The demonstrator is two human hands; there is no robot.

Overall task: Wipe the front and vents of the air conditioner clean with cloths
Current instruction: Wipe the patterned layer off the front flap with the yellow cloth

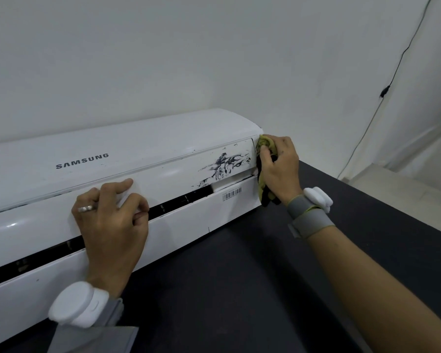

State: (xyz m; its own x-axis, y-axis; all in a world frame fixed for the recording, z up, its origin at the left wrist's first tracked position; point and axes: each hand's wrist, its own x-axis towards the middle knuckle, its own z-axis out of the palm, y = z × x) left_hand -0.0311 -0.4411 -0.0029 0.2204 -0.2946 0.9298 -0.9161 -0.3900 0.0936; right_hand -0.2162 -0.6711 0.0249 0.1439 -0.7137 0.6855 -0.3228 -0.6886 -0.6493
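A white Samsung air conditioner (143,149) lies on a dark table, front towards me. Black smears (224,165) mark the right part of its vent flap. The vent slot (178,201) runs dark along the front. My right hand (280,166) grips a yellow-green cloth (265,143) stained black and holds it against the unit's right end. My left hand (112,220) rests on the flap near the middle, fingers bent, thumb at the slot's edge.
The dark table top (278,276) stretches in front of and right of the unit. A white wall (214,59) stands behind. A thin black cable (392,80) hangs down the wall at the right.
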